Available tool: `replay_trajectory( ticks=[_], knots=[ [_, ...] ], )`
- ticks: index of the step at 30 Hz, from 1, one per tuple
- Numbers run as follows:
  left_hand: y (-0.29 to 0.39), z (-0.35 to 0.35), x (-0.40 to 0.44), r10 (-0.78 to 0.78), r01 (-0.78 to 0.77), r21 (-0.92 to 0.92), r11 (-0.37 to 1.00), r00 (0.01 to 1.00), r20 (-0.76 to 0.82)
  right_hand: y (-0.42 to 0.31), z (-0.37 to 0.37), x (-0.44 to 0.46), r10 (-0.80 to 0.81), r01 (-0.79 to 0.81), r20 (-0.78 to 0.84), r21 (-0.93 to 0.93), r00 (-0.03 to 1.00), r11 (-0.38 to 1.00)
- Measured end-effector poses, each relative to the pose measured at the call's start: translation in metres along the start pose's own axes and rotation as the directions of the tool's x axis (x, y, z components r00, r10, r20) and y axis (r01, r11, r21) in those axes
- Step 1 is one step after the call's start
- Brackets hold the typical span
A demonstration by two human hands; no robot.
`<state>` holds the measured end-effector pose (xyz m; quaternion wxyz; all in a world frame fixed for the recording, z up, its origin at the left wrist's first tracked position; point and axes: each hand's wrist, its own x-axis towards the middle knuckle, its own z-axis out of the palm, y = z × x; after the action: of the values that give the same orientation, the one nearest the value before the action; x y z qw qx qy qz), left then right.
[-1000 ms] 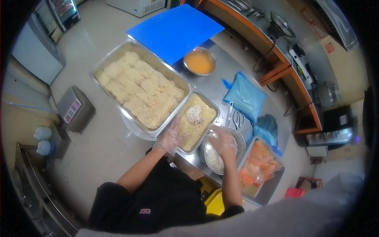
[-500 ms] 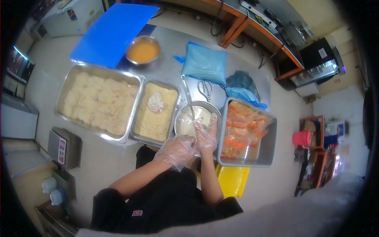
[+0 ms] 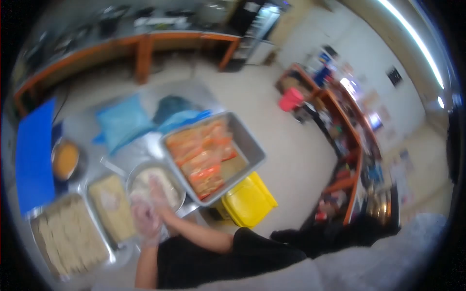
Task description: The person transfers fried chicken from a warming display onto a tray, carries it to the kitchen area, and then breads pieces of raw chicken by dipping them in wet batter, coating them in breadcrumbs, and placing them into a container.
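Observation:
The view is blurred by motion. My left hand (image 3: 145, 217), in a clear glove, is at the near left edge of the metal bowl (image 3: 179, 186) of white batter. My right hand (image 3: 158, 193), also gloved, reaches over the batter, close beside the left one. The fingers of both hands are smeared, and I cannot make out anything held. Left of the bowl, a small tray (image 3: 127, 228) of yellowish crumbs bears a pale coated piece (image 3: 111, 201). Beyond it lies a large tray (image 3: 108, 252) of breaded pieces. Right of the bowl, a grey tub (image 3: 253, 150) holds orange marinated pieces (image 3: 201, 150).
A bowl of orange liquid (image 3: 65, 159) stands beside a blue board (image 3: 36, 157). Blue plastic bags (image 3: 124, 121) lie at the table's back. A yellow bin (image 3: 250, 200) is below the tub. Counters (image 3: 141, 58) and shelves (image 3: 349, 179) stand farther off.
The camera has swung right, so the table's things appear lower and farther left. My right hand has stayed by the batter bowl since half a second ago; my left hand came there from the crumb tray.

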<state>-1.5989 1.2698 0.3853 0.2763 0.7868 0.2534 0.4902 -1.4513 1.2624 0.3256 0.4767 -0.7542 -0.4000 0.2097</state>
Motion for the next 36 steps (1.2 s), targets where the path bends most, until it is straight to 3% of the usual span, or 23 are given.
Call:
replay_trajectory(
  ticks=[2,5,8,10,11,13,14,15,16,17,19,22,23,24,26,28,32,34,36],
  knots=[
    [0.005,0.011,0.001,0.124,-0.122,0.083,0.989,0.992,-0.018,-0.033,-0.009,-0.004,0.064,-0.063,0.005,-0.12,0.998,0.991],
    [-0.012,0.015,-0.03,0.243,-0.225,-0.117,0.967,0.955,0.168,-0.045,0.008,-0.01,0.143,-0.126,0.072,-0.201,0.987,0.972],
    [-0.012,0.002,-0.048,0.073,-0.091,0.038,0.995,0.94,0.333,-0.026,0.009,-0.001,0.133,-0.13,0.016,-0.125,0.991,0.984],
    [-0.006,0.008,-0.04,-0.34,0.349,0.019,0.937,0.897,0.282,-0.027,0.007,0.0,0.145,-0.147,-0.038,-0.052,0.989,0.988],
    [0.005,0.003,-0.034,-0.555,0.567,0.02,0.824,0.798,0.235,-0.02,0.011,-0.001,0.143,-0.143,-0.027,0.001,0.989,0.99],
    [-0.008,0.006,-0.04,-0.51,0.545,0.001,0.838,0.783,0.358,-0.01,0.018,-0.006,0.121,-0.121,0.0,0.084,0.993,0.989],
    [0.006,-0.003,-0.038,-0.446,0.516,-0.02,0.856,0.758,0.475,-0.014,0.011,-0.012,0.099,-0.098,-0.003,0.087,0.995,0.991],
    [0.031,-0.008,-0.027,-0.458,0.508,0.035,0.861,0.742,0.49,-0.016,0.006,-0.015,0.073,-0.072,-0.005,0.071,0.997,0.995],
    [0.044,-0.015,-0.023,-0.54,0.626,0.067,0.777,0.609,0.581,-0.017,0.002,-0.016,0.051,-0.05,-0.007,0.07,0.999,0.996],
    [0.039,-0.016,-0.029,-0.538,0.625,0.094,0.775,0.573,0.619,-0.02,-0.001,-0.016,0.021,-0.02,-0.007,0.073,1.0,0.997],
    [0.02,-0.008,-0.055,-0.367,0.344,0.131,0.93,0.845,0.388,-0.018,-0.008,-0.015,-0.047,0.048,-0.013,0.073,0.999,0.996],
    [0.036,-0.031,-0.041,-0.602,0.582,0.153,0.798,0.782,0.164,-0.013,-0.045,-0.012,-0.132,0.131,0.034,0.021,0.991,0.991],
    [0.021,-0.03,-0.057,-0.585,0.591,0.183,0.786,0.806,-0.092,-0.014,-0.057,-0.015,-0.164,0.165,0.053,-0.007,0.985,0.986],
    [0.008,-0.03,-0.075,-0.528,0.551,0.406,0.729,0.83,-0.179,-0.006,-0.067,-0.025,-0.195,0.197,0.062,-0.036,0.979,0.98],
    [-0.052,-0.062,-0.06,-0.451,0.481,0.75,0.454,0.85,-0.272,-0.009,-0.038,-0.002,-0.222,0.238,0.122,-0.136,0.967,0.962],
    [-0.071,-0.058,-0.052,-0.642,0.567,0.752,0.336,0.722,-0.258,0.003,-0.035,0.0,-0.288,0.307,0.139,-0.137,0.947,0.942],
    [-0.076,-0.053,-0.035,-0.893,0.623,0.759,0.186,0.43,-0.134,0.004,-0.033,-0.001,-0.229,0.248,0.177,-0.094,0.957,0.964],
    [-0.099,-0.049,-0.043,-0.905,0.695,0.701,0.161,0.387,-0.175,-0.006,-0.036,-0.005,-0.215,0.24,0.189,-0.119,0.958,0.963],
    [-0.136,-0.042,-0.071,-0.917,0.724,0.666,0.181,0.369,-0.152,0.0,-0.033,-0.007,-0.215,0.222,0.161,-0.024,0.963,0.975]
  ],
)
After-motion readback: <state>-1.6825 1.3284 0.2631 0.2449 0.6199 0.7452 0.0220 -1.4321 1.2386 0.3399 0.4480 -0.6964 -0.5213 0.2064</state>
